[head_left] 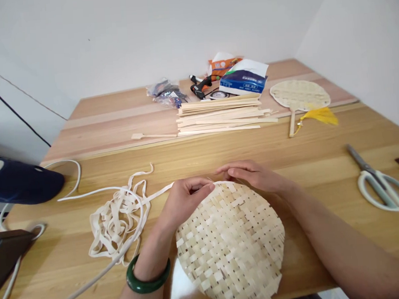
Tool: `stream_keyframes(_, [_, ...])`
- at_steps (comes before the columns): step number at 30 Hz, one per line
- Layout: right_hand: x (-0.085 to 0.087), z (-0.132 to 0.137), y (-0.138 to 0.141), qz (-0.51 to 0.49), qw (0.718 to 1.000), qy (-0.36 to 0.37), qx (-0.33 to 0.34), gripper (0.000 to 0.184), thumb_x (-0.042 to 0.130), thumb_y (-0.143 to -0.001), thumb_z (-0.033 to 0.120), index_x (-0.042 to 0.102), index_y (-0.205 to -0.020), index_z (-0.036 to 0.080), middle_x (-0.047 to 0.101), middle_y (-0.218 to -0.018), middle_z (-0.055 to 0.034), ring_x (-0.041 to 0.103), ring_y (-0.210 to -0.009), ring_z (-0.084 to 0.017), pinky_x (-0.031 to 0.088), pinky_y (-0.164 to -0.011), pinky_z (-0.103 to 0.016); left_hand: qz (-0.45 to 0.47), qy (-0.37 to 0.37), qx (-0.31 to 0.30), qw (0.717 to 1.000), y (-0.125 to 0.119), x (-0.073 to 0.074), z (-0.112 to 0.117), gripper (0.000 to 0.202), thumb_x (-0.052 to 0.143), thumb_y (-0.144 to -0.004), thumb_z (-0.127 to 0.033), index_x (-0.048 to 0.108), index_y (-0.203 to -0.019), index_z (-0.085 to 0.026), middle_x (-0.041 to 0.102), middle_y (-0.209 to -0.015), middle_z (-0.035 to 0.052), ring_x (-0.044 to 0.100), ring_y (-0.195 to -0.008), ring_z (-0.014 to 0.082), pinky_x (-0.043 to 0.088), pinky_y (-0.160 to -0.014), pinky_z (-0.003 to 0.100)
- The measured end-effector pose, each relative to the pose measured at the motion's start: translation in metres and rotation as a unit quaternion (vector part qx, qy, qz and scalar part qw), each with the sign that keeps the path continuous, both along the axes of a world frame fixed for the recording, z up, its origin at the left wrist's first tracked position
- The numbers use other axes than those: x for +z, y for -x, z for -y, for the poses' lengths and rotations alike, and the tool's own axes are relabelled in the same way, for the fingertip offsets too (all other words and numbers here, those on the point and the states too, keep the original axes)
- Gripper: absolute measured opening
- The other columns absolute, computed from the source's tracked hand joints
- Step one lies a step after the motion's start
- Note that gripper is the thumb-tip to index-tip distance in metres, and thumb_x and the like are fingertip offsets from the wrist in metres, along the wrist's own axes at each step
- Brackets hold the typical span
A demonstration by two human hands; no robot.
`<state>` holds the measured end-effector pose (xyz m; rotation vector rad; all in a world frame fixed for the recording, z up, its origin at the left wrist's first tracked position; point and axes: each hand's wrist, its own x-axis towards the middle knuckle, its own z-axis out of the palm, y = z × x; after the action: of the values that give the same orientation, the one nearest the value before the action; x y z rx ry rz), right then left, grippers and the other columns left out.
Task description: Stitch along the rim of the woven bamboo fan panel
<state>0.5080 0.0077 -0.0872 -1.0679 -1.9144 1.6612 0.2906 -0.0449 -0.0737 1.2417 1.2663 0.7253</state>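
Lower rim of the woven bamboo disc [230,244], cut off by the frame

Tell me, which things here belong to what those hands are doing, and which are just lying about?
Belonging: left hand, right hand, round woven bamboo mat, long cream strip.

Lying about: scissors, glue gun, pile of wooden slats, tasselled woven fan, blue-and-white packet.

The bamboo disc [230,244] shows a pale checkered weave; the tassel [320,116] is yellow; the bangle [148,274] looks deep green.
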Motion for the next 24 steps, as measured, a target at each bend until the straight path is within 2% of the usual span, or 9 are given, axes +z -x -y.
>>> stream_keyframes(2, [0.001,-0.002,-0.005,0.014,1.0,-0.008,-0.019,0.031,0.056,-0.088,0.043,0.069,-0.106,0.021,0.067,-0.083,-0.0018,0.058,-0.075,-0.014,0.046,-0.067,-0.028,-0.013,-0.005,0.003,1.0,0.002,-0.001,0.0,0.024,0.066,-0.08,-0.037,0.074,-0.077,-0.015,0.065,-0.064,-0.0011,0.044,-0.051,0.007,0.034,-0.049,0.019])
stream_keyframes(5, [0.006,-0.006,-0.014,-0.028,0.997,-0.012,-0.078,0.028,0.065,-0.081,0.04,0.07,-0.099,0.019,0.064,-0.071,-0.0003,0.056,-0.066,-0.012,0.042,-0.059,-0.026,-0.024,-0.011,0.019,0.999,0.007,-0.005,-0.002,0.026,0.066,-0.079,-0.04,0.073,-0.078,-0.015,0.064,-0.065,-0.0009,0.045,-0.051,0.0077,0.033,-0.048,0.019])
stream_keyframes(11, [0.016,-0.006,-0.023,-0.147,0.971,-0.046,-0.184,0.013,0.068,-0.078,0.031,0.072,-0.087,0.021,0.065,-0.067,-0.0007,0.054,-0.06,-0.012,0.039,-0.052,-0.026,-0.038,-0.009,0.058,0.998,0.016,-0.01,-0.006,0.029,0.067,-0.077,-0.042,0.072,-0.075,-0.014,0.06,-0.058,-0.0015,0.039,-0.046,0.0063,0.026,-0.042,0.019])
stream_keyframes(17, [0.029,0.003,-0.021,-0.205,0.953,-0.115,-0.193,0.009,0.062,-0.084,0.025,0.071,-0.084,0.026,0.065,-0.065,0.0014,0.057,-0.059,-0.015,0.045,-0.054,-0.031,-0.029,-0.009,0.103,0.994,0.018,-0.013,-0.007,0.029,0.069,-0.076,-0.042,0.072,-0.073,-0.013,0.057,-0.055,-0.0022,0.035,-0.045,0.0053,0.024,-0.041,0.018])
stream_keyframes(19, [0.038,0.011,-0.017,-0.2,0.957,-0.134,-0.165,0.011,0.06,-0.085,0.023,0.07,-0.085,0.026,0.065,-0.065,0.0017,0.058,-0.059,-0.015,0.048,-0.055,-0.032,-0.027,-0.01,0.122,0.992,0.018,-0.013,-0.007,0.028,0.07,-0.075,-0.041,0.072,-0.074,-0.013,0.058,-0.056,-0.0022,0.037,-0.046,0.0054,0.025,-0.042,0.017])
stream_keyframes(20, [0.043,0.016,-0.012,-0.2,0.96,-0.148,-0.13,0.011,0.059,-0.086,0.022,0.069,-0.086,0.025,0.066,-0.066,0.0018,0.059,-0.059,-0.015,0.049,-0.056,-0.032,-0.027,-0.01,0.132,0.991,0.017,-0.013,-0.007,0.028,0.07,-0.074,-0.041,0.072,-0.074,-0.013,0.058,-0.056,-0.0023,0.038,-0.047,0.0056,0.027,-0.043,0.017])
stream_keyframes(22, [0.051,0.03,0.0,-0.193,0.961,-0.197,-0.024,0.01,0.058,-0.086,0.018,0.067,-0.086,0.022,0.068,-0.068,0.0011,0.062,-0.063,-0.014,0.051,-0.06,-0.031,-0.026,-0.012,0.15,0.988,0.018,-0.012,-0.008,0.028,0.071,-0.073,-0.041,0.073,-0.074,-0.013,0.059,-0.057,-0.0021,0.041,-0.048,0.0062,0.029,-0.044,0.017])
stream_keyframes(24, [0.056,0.047,0.017,-0.151,0.941,-0.294,0.074,0.01,0.057,-0.085,0.015,0.065,-0.083,0.019,0.069,-0.071,-0.0003,0.062,-0.067,-0.013,0.051,-0.064,-0.03,-0.024,-0.016,0.165,0.986,0.019,-0.011,-0.009,0.029,0.071,-0.072,-0.041,0.073,-0.074,-0.013,0.06,-0.057,-0.0018,0.043,-0.049,0.0067,0.031,-0.045,0.017])
